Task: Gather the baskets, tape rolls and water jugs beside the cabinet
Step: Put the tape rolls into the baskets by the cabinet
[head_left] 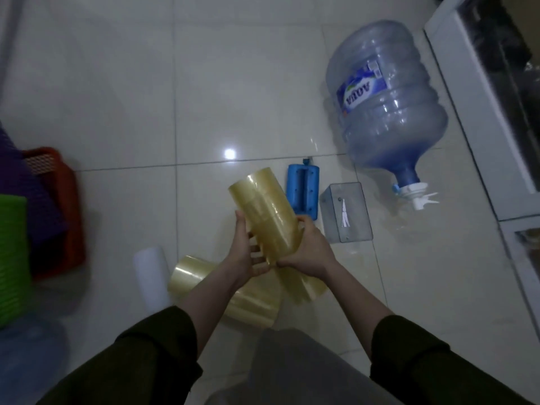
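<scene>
Partly gathered: tape stack in hand, baskets far from the cabinet

So far the job looks less than half done. Both hands are clamped on a stack of clear yellowish tape rolls, lifted off the glossy tiled floor: the left hand cups its lower end and the right hand wraps its side. Under the forearms, more clear tape rolls lie loose on the floor, beside a white cylinder.

The big translucent blue water jug lies on its side close to the white cabinet at the floor's right edge, so it seems roughly in place, though not upright. The orange mesh basket, purple basket and green basket stand together at the opposite edge, well apart from the cabinet. My guess is that they, and the tape, have yet to go over.

A blue plastic block and a clear plastic box lie between the hands and the jug.

The jug's blue label reads "AQUA", seen upside down. I can read no other writing
</scene>
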